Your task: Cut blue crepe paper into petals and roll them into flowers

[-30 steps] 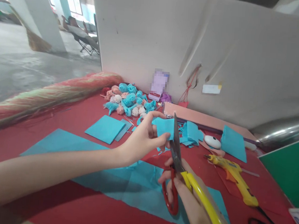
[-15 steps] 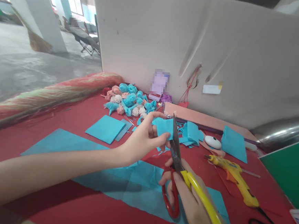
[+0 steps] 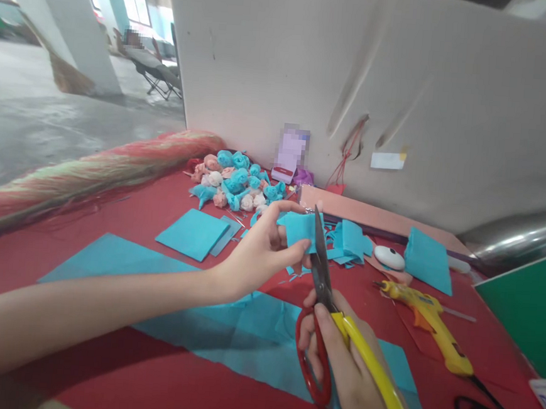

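Observation:
Between the thumb and fingers of my left hand (image 3: 269, 248) is a small folded piece of blue crepe paper (image 3: 299, 230). My right hand (image 3: 346, 355) grips a pair of scissors (image 3: 321, 284) with one red and one yellow handle. The dark blades point up and lie across the right part of the folded piece; whether they are fully closed I cannot tell. Below both hands a long blue sheet (image 3: 243, 338) lies over the red tabletop. Blue scraps (image 3: 349, 243) lie just behind the scissors.
Crepe paper flowers (image 3: 237, 183) are heaped at the back left. A folded blue square (image 3: 192, 233) lies at left. On the right are a yellow glue gun (image 3: 429, 324), a white mouse-like object (image 3: 388, 258) and a green board (image 3: 529, 313). A person reclines far behind.
The scissors' handles have spread slightly, the red one dropping a little. A bit of blue paper now shows to the right of the blades. My left hand keeps its hold.

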Available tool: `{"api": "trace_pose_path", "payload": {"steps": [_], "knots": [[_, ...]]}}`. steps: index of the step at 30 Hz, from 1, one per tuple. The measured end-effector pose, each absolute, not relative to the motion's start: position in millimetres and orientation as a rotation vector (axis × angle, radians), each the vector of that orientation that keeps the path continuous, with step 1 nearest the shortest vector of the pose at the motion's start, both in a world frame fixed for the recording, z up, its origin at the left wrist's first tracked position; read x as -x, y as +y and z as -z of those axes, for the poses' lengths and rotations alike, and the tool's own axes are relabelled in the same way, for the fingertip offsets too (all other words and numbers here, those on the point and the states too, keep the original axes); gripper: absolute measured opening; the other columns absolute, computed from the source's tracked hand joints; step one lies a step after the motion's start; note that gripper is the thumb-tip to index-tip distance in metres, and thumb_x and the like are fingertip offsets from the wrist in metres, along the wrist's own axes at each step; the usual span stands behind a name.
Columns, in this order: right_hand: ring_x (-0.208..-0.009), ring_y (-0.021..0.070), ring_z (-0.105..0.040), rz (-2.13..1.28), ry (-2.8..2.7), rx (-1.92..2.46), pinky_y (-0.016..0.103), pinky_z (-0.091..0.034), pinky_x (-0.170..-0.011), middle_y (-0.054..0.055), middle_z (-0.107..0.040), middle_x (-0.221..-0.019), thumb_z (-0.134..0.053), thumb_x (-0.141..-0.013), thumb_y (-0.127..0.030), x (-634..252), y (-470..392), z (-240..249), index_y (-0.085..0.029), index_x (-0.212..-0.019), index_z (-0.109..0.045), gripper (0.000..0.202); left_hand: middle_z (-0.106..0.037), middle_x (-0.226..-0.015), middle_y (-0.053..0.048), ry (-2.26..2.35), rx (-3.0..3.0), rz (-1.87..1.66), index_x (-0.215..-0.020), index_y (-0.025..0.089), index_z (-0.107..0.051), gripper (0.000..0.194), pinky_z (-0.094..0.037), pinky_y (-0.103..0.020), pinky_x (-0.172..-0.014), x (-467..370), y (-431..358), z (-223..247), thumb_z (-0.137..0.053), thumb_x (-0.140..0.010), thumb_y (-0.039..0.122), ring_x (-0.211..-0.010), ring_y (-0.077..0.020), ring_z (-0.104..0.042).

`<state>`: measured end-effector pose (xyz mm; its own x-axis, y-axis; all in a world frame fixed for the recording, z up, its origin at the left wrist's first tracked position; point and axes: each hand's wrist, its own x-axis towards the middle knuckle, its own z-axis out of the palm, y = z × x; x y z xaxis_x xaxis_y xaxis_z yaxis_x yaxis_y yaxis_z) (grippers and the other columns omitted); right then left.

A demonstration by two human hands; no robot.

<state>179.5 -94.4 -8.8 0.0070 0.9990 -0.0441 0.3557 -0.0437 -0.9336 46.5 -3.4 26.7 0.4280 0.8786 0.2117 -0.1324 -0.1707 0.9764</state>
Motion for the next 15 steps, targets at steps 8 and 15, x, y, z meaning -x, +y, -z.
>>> {"api": "trace_pose_path", "payload": {"steps": [8,15], "knots": [[-0.039,0.0103,-0.046,-0.951,-1.587,1.441,0.019,-0.033,-0.037,-0.001,-0.049,-0.048,-0.032,-0.090,-0.052,-182.6,-94.5,6.1,-0.017,-0.083,-0.047,0.038,-0.057,-0.052,0.007,0.663,-1.423,-1.037,-0.102,0.019,-0.034,0.026,-0.035,-0.014,-0.043,-45.9,-4.8,-27.0,-0.051,-0.083,0.014,-0.048,-0.0064,-0.055],[-0.035,0.0071,-0.038,-1.176,-1.433,1.404,0.017,-0.031,-0.033,-0.003,-0.048,-0.055,-0.034,-0.090,-0.049,-182.1,-97.0,10.8,-0.019,-0.097,-0.044,0.032,-0.056,-0.056,0.001,0.689,-1.578,-0.926,-0.063,0.014,-0.048,0.028,-0.042,-0.020,-0.057,-41.7,0.5,-26.8,-0.045,-0.085,0.031,-0.055,-0.0083,-0.053]]}}
